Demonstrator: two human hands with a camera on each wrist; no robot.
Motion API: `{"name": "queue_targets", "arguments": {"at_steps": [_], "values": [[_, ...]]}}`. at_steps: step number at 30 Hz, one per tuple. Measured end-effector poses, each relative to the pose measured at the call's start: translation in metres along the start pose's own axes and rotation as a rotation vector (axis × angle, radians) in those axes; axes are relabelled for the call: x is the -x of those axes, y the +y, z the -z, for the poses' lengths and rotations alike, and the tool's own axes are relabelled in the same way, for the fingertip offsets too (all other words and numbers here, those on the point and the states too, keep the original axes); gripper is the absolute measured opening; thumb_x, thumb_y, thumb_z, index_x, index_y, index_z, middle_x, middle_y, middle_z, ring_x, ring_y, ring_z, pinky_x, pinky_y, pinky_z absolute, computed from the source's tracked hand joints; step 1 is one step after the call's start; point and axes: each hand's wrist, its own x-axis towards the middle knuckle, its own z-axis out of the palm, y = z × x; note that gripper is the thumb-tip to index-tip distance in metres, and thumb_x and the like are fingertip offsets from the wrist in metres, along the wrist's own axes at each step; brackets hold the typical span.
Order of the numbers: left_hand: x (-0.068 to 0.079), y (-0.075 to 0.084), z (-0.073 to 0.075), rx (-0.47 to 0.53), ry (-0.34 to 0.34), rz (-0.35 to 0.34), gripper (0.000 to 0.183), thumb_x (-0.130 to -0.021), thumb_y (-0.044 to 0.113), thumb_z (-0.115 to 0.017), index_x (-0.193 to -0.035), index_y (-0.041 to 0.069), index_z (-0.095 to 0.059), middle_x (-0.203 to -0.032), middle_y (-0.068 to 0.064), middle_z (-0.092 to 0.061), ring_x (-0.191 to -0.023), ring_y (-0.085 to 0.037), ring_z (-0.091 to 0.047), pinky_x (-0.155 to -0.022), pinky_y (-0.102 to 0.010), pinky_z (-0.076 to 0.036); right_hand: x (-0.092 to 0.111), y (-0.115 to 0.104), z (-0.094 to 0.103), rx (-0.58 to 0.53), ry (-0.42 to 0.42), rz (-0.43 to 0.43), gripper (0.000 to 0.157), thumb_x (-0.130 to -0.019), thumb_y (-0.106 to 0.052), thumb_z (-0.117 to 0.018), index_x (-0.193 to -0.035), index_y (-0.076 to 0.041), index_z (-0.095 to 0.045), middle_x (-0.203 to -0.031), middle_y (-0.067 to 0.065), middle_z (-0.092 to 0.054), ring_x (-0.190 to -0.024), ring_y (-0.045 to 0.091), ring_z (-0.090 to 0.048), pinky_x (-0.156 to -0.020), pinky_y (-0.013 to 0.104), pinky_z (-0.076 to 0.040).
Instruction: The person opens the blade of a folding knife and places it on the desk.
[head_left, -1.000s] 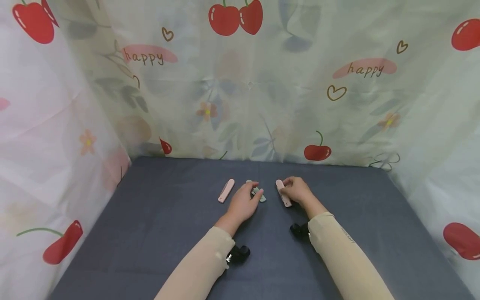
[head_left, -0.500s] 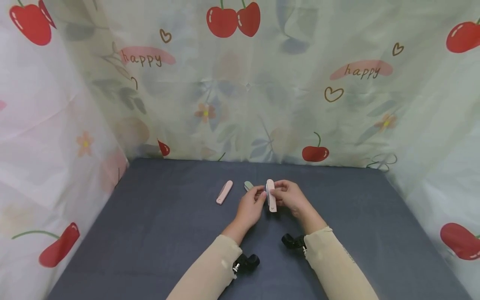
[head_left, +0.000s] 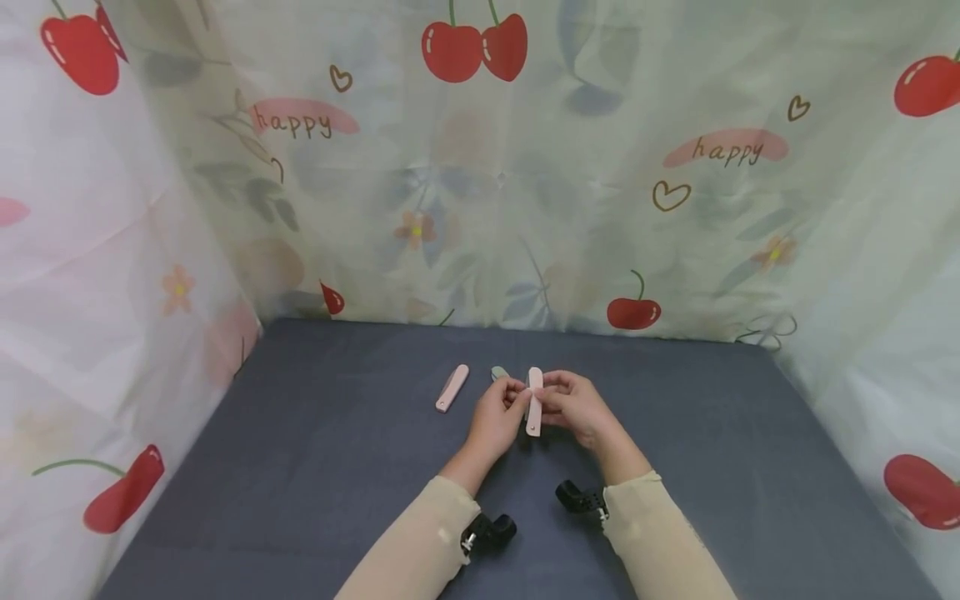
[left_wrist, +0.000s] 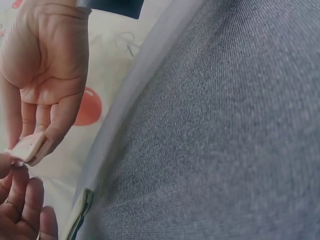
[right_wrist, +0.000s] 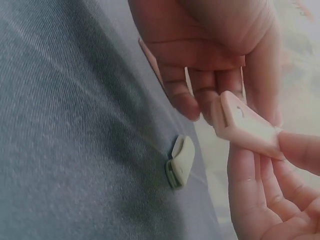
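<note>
I am seeing both hands close together now, and they are sharing one pink folding knife (head_left: pixel 534 417). The right hand (head_left: pixel 588 412) is pinching it between thumb and fingers, with only the knife filling the gap. The left hand (head_left: pixel 493 423) is pinching its other side, and its thumb and finger are almost closed. In the head view the knife is pointing nearly straight up and down, and the hands are holding it over the dark table (head_left: pixel 300 467). A second ago it was slanting further right, under the right hand, while the left hand was reaching over the green knife (right_wrist: pixel 182 160). Half a second ago it was already up between the hands, so now it is just sitting a bit further left, and the two thumbs are nearly meeting on it. The green knife is staying on the table, mostly hiding behind the left hand. The other pink knife (head_left: pixel 452 388) is lying on the left, right where it was.
</note>
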Motion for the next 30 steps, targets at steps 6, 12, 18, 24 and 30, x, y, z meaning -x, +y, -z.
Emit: {"name": "queue_targets", "arguments": {"at_steps": [6,12,18,24,30], "values": [[0.002,-0.003,0.004,-0.042,-0.037,0.013,0.019,-0.095,0.033,-0.050,-0.090,0.015,-0.054,-0.072,0.002,-0.052,-0.063,-0.011,-0.048,-0.056,-0.025,-0.040,0.002,0.000,-0.003,-0.045,-0.044,0.006,0.030,-0.090,-0.005,-0.057,-0.117,0.005,-0.048,-0.091,0.008,-0.066,-0.076,0.019,-0.064,-0.070,0.039,-0.053],[0.004,-0.003,0.010,-0.104,-0.117,-0.006,0.024,-0.097,0.038,-0.043,-0.091,0.018,-0.053,-0.071,0.003,-0.054,-0.063,-0.013,-0.050,-0.057,-0.027,-0.039,0.005,0.003,-0.005,-0.082,-0.065,-0.007,0.032,-0.090,-0.007,-0.057,-0.117,0.006,-0.047,-0.091,0.008,-0.066,-0.075,0.019,-0.064,-0.068,0.036,-0.053],[0.008,-0.003,0.014,-0.138,-0.187,-0.012,0.026,-0.099,0.038,-0.038,-0.090,0.018,-0.051,-0.070,0.002,-0.048,-0.061,-0.014,-0.047,-0.056,-0.028,-0.037,0.006,0.008,-0.011,-0.093,-0.039,-0.027,0.031,-0.092,-0.015,-0.057,-0.115,0.004,-0.051,-0.091,0.008,-0.062,-0.073,0.018,-0.063,-0.064,0.033,-0.053],[0.011,-0.005,0.014,-0.111,-0.211,-0.035,0.025,-0.099,0.037,-0.038,-0.088,0.018,-0.051,-0.068,0.002,-0.046,-0.061,-0.014,-0.046,-0.055,-0.028,-0.037,0.006,0.010,-0.015,-0.090,-0.037,-0.006,0.030,-0.093,-0.019,-0.055,-0.112,0.004,-0.051,-0.089,0.007,-0.060,-0.072,0.017,-0.063,-0.061,0.035,-0.053],[0.010,-0.003,0.014,-0.080,-0.184,-0.045,0.023,-0.099,0.034,-0.040,-0.087,0.018,-0.051,-0.068,0.002,-0.045,-0.062,-0.014,-0.047,-0.056,-0.028,-0.038,0.007,0.007,-0.013,-0.070,-0.027,0.022,0.031,-0.094,-0.020,-0.055,-0.112,0.004,-0.051,-0.093,0.010,-0.058,-0.073,0.019,-0.062,-0.063,0.037,-0.053]]}}
